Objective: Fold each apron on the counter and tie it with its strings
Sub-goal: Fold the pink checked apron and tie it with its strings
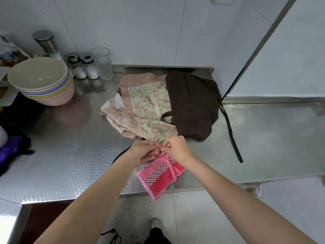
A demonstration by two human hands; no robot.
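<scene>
both forearms reach over the worktop [70,155] edge, left hand [142,152] and right hand [175,148] apparently pinching the pink string [155,153] to knot the folded pink apron [161,176], half overhanging.

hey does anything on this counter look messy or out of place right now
Two things. The pink apron, being tied by both hands, juts past the counter edge over the floor. The brown apron lies crumpled on the floral apron, its strap trailing loose across the steel.
</scene>
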